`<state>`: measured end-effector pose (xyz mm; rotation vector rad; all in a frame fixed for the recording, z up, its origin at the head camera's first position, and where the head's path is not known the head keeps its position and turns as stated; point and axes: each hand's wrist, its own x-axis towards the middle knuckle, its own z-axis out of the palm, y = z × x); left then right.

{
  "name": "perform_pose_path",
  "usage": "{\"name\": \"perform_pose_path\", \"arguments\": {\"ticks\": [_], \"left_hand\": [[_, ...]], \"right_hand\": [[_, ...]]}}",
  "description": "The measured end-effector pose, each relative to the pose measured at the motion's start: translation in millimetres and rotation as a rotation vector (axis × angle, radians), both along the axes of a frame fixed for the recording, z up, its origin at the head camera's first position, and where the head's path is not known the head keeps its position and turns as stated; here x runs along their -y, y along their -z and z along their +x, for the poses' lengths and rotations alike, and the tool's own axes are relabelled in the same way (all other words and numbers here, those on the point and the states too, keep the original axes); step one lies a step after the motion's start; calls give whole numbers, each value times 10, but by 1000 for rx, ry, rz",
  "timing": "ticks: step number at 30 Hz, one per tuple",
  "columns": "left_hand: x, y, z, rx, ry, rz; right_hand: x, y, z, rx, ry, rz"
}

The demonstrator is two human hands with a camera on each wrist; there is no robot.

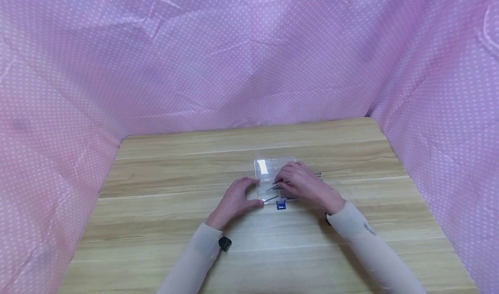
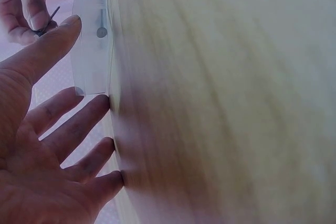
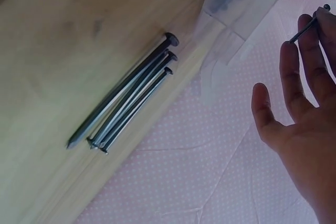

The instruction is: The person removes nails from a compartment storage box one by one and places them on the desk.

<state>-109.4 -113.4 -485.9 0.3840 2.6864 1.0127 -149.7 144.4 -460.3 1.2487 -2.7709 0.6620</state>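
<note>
A clear plastic box lies with its lid folded back and a blue latch at its front. My left hand rests at the box's left side, thumb at the front corner and fingers spread, also seen in the left wrist view. Over the box, my right hand pinches dark nails between thumb and fingers. A nail shows inside the box. How many nails the right hand holds, I cannot tell.
Several long nails lie side by side on the wooden table, right of the box and partly behind my right hand in the head view. Pink dotted cloth hangs around the table's back and sides.
</note>
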Motion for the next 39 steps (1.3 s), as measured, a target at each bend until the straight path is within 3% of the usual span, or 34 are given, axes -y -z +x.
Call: {"name": "perform_pose_path", "arguments": {"ticks": [12,23,39], "left_hand": [[-1,4,11,6,-9,14],[-19,3,18,14,-16,6],[-34,14,30,15,-27,-7]], "right_hand": [[-148,7,33,-74,17,-51],[-290,16,49,-42,45,-62],[-455,86,91,-96,80,-86]]}}
